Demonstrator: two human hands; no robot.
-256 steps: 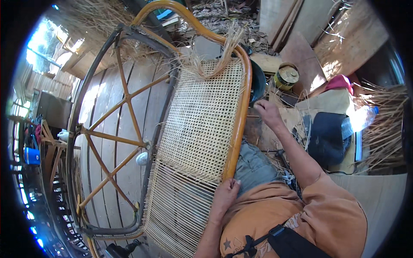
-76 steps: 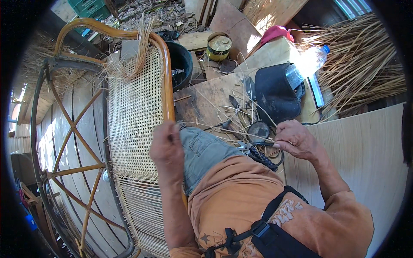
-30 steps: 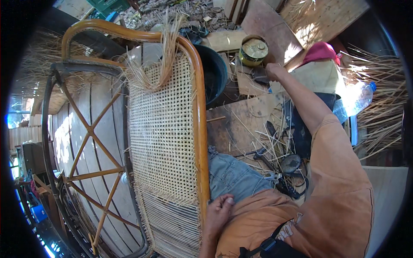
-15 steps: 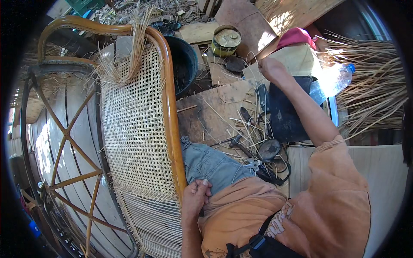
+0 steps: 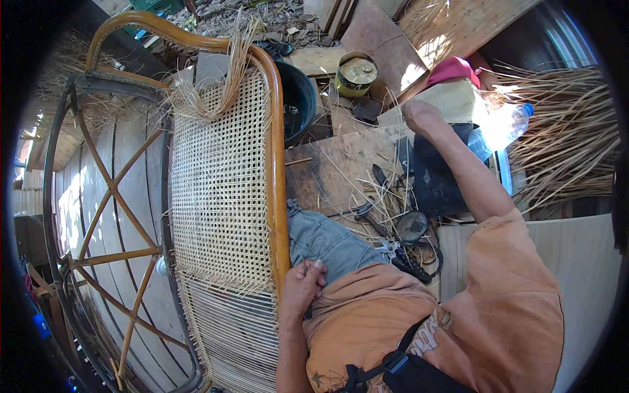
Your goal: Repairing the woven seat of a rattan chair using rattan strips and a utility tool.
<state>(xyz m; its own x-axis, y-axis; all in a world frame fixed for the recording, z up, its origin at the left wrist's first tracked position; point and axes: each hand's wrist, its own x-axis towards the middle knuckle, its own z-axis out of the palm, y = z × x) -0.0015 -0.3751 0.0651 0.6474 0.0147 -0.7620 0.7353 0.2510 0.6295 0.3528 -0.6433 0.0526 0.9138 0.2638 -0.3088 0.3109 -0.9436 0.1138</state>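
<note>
A rattan chair frame point(image 5: 278, 196) with a partly woven cane panel point(image 5: 223, 177) stands at my left. The panel's upper part is open mesh; lower down there are only crosswise strands point(image 5: 229, 321). My left hand point(image 5: 303, 286) is closed beside the frame's right rail, over my lap, its thumb against the fingers; what it pinches is hidden. Raised at the right, my right hand point(image 5: 421, 118) is closed, and a thin pale cane strand point(image 5: 395, 98) shows at its fingers. A bundle of loose cane strands point(image 5: 232, 85) hangs over the top of the panel.
Pliers point(image 5: 388, 249), a hammer point(image 5: 370, 219) and cane scraps lie on a board before me. Beyond them are a dark bucket point(image 5: 298, 105) and a yellowish can point(image 5: 356, 75). A plastic bottle point(image 5: 508, 124) and a large pile of cane point(image 5: 563, 131) are at right.
My right hand has dropped slightly and shifted a little right, still closed. The left hand keeps its place by the rail. The view has shifted, so the chair appears farther right.
</note>
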